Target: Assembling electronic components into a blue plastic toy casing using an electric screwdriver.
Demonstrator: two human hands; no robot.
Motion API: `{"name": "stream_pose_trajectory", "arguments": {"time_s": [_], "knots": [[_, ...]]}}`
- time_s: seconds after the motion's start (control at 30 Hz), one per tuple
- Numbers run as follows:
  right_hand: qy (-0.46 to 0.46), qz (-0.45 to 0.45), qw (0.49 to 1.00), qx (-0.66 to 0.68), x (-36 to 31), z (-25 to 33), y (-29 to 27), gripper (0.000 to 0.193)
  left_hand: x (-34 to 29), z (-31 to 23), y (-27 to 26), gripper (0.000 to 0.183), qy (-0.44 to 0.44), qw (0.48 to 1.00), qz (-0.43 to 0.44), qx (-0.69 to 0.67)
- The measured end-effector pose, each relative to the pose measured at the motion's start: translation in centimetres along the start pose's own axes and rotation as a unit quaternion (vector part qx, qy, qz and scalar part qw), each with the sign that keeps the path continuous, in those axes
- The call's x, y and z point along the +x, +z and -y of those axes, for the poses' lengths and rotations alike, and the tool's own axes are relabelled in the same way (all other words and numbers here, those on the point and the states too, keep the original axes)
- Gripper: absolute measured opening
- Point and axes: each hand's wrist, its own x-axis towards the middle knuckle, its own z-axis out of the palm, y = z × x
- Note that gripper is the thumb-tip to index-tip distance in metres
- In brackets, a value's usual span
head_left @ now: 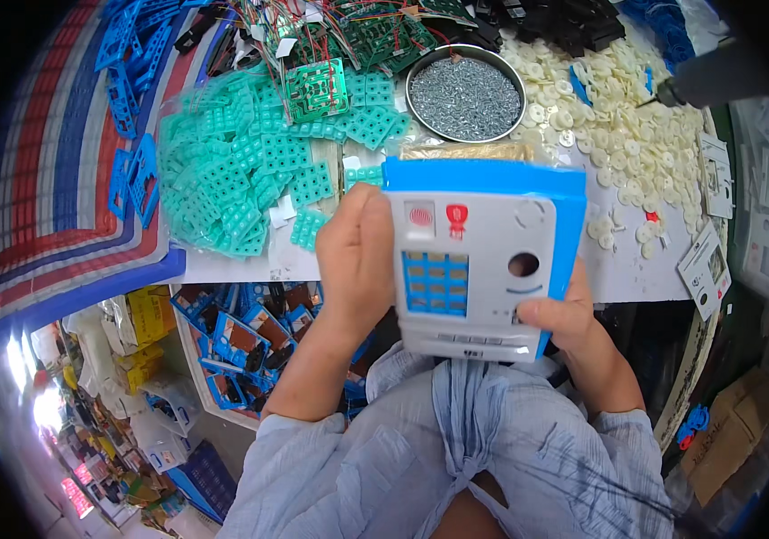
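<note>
Between my two hands is a toy safe panel point(492, 242), a white printed face set on a bright blue plastic body. It is lifted over the table's near edge. A grid of keypad openings, a round hole and small printed marks show on the white face. My left hand point(357, 256) is closed at its left edge, the fingertips turned out of sight. At the lower right, my right hand point(568, 310) grips the blue side, with the thumb on the white face and the other fingers hidden behind.
Teal rubber keypads point(232, 162) lie heaped to the left, below wired green circuit boards point(316, 90). A round metal bowl point(520, 106) holds small screws. Cream plastic discs point(618, 135) spread rightward, under a dark powered screwdriver point(716, 74). A crate point(188, 346) of blue parts sits below the table.
</note>
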Motion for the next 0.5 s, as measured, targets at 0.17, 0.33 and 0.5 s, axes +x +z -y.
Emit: {"name": "stream_pose_trajectory", "arguments": {"time_s": [0.17, 0.33, 0.5], "knots": [[-0.013, -0.037, 0.999, 0.009, 1.6, 0.4, 0.0, 0.053, 1.7, -0.3, -0.6, 0.037, -0.192, 0.97, 0.049, -0.138], [-0.001, -0.046, 0.999, -0.013, 2.7, 1.7, 0.4, 0.053, -0.9, -0.8, -0.1, 0.035, -0.129, 0.989, 0.007, -0.075], [-0.012, -0.06, 0.993, -0.103, 2.3, 1.6, 0.8, 0.048, -1.1, 0.2, 0.0, 0.033, -0.061, 0.998, -0.015, 0.028]]}}
